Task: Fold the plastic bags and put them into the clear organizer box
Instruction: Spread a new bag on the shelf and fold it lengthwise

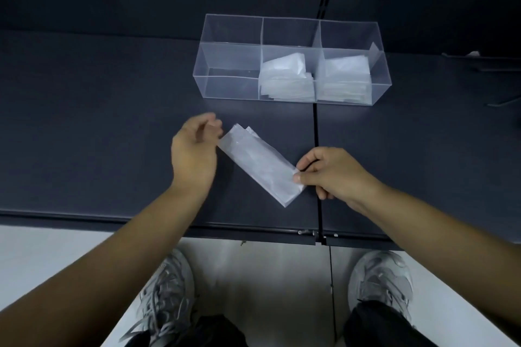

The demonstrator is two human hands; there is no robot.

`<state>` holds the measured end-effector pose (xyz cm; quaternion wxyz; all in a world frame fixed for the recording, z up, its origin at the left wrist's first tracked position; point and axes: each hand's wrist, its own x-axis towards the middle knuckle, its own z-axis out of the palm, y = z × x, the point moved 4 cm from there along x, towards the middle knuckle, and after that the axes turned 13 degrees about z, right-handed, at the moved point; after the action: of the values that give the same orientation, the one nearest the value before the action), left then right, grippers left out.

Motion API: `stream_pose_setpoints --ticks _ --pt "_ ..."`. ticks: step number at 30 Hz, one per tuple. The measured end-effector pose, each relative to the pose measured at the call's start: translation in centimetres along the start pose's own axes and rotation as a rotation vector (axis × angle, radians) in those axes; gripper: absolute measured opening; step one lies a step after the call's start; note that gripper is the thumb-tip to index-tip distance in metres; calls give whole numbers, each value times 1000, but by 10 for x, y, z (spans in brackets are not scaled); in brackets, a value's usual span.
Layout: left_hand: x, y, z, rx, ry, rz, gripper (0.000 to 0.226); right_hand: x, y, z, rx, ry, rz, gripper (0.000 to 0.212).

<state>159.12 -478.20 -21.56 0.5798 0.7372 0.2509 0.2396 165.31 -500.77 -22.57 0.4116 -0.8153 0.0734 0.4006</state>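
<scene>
A translucent plastic bag [258,165], folded into a long narrow strip, lies diagonally on the dark shelf surface. My right hand [331,173] pinches its near right end between thumb and fingers. My left hand [194,146] is at the strip's far left end, fingers loosely curled beside it; whether they touch the bag is unclear. Behind stands the clear organizer box [231,76] with three compartments. The middle compartment holds folded bags [284,79], the right one holds more folded bags [344,79], and the left one holds nothing.
The dark shelf [98,121] has a front edge near my feet and a vertical seam [316,132] running under the bag's right end. A dark back panel rises behind the box. Thin metal wires [501,101] lie at the far right.
</scene>
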Motion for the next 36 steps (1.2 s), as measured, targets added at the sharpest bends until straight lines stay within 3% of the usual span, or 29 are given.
stream_pose_setpoints --ticks 2,3,5,7,9,12,15,18,20,23,26,31,33,36 --pt "-23 21 5 320 -153 508 24 1 -1 2 13 19 12 16" --pt "-42 25 15 395 -320 684 29 1 -2 2 18 22 17 17" --pt "-79 18 35 474 -692 806 53 1 -3 4 25 20 21 16" --pt "-98 5 44 547 -874 794 76 -1 -4 3 15 19 43 15" --pt "-99 0 41 585 -842 742 75 -7 -5 1 18 7 91 15" --pt "-92 6 34 578 -678 777 46 -19 -7 -5 149 -75 144 13" --pt "-86 11 27 492 -617 670 35 -32 -16 -16 169 -112 39 10" --pt "-74 7 21 406 -609 428 21 -35 -25 -28 -31 -69 -202 40" --pt "-63 5 21 319 -569 281 29 -30 -27 -19 -71 -182 -255 52" --pt "-47 2 24 117 -522 37 39 -13 -25 3 -65 -231 -227 39" --pt "-39 -6 26 -63 -451 -222 32 4 -27 14 -51 -85 -210 16" --pt "-32 -8 23 -177 -330 -431 22 19 -36 21 -131 90 -178 12" --pt "-24 -8 10 7 -223 -280 18 21 -40 23 -179 116 -181 16" --pt "-20 9 0 506 -182 369 20 21 -44 23 -206 133 -171 23"
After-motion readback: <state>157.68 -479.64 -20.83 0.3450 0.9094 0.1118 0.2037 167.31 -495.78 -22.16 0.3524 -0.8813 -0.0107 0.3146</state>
